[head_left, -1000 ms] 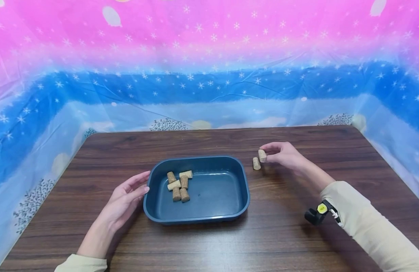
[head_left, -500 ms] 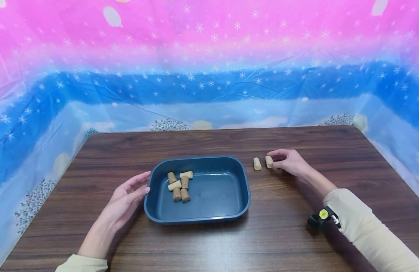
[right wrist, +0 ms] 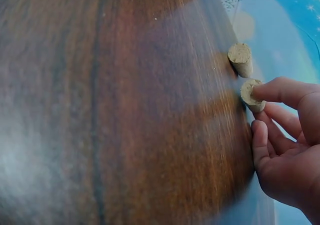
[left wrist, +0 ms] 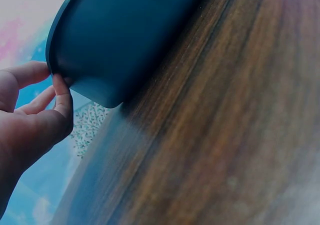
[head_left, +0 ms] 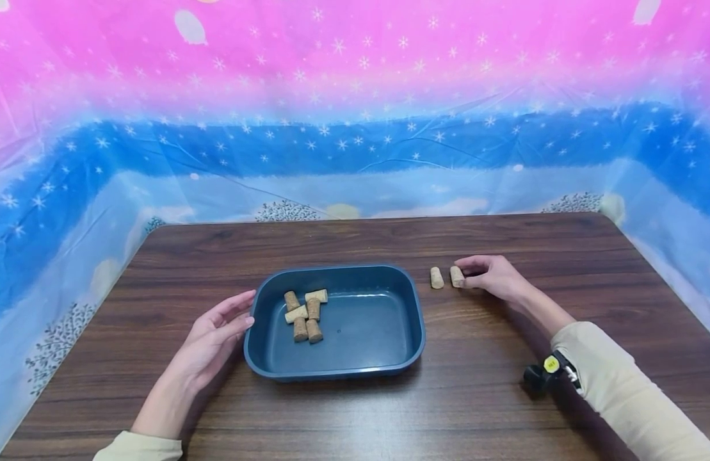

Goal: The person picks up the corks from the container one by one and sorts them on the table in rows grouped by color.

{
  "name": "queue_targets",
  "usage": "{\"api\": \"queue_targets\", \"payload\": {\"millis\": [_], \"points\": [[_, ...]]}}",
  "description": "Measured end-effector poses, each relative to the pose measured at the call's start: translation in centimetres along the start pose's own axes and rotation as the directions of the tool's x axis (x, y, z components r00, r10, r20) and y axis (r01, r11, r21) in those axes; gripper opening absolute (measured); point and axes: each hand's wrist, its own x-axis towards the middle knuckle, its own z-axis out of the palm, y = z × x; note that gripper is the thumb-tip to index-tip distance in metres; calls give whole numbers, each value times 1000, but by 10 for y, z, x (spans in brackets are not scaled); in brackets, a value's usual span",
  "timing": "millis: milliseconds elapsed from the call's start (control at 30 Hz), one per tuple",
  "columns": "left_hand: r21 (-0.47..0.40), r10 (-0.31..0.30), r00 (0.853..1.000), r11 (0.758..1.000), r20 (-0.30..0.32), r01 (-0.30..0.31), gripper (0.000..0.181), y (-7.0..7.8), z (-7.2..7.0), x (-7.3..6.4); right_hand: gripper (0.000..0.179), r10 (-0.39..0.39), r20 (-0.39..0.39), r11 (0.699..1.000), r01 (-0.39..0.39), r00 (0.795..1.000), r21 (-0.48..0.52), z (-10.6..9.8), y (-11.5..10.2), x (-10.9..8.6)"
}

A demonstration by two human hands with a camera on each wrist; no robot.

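A dark blue plastic tub (head_left: 337, 371) stands on the table, and several corks (head_left: 313, 308) lie grouped in its left half. My left hand (head_left: 213, 339) holds the tub's left rim, with thumb and fingertips at its edge; the left wrist view shows the fingers against the outer wall (left wrist: 120, 40). To the right of the tub, my right hand (head_left: 495, 278) pinches a pale cork (head_left: 456, 276) low at the table. Another pale cork (head_left: 436, 278) sits just left of it, with a small gap between the two.
The dark wood-grain table (head_left: 343, 422) spans the view. A patterned pink and blue cloth (head_left: 355, 141) hangs behind and along both sides. A small black camera (head_left: 539, 378) is strapped at the right wrist.
My right hand has shifted right and toward me with its cork, away from the other pale cork, and lowered it beside that one. The left hand and tub stay in place.
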Motion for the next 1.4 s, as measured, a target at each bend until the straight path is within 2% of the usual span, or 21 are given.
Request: {"api": "queue_targets", "payload": {"millis": [333,600,1100,1400], "points": [[11,-15,1000,1000,-11,15,39,0,0,1,51,-15,2,1000,15,1000,-12,2,-2,-1],[24,-32,999,999,-17,32,42,0,-1,0,52,3,4,1000,-3,1000,-21,3,0,1],[29,-22,1000,999,-12,22,41,0,-1,1,56,1,2,1000,-1,1000,-10,3,-2,-1],[28,-25,1000,999,-15,26,42,1,0,0,60,14,0,987,-14,1000,163,-8,-5,0]]}}
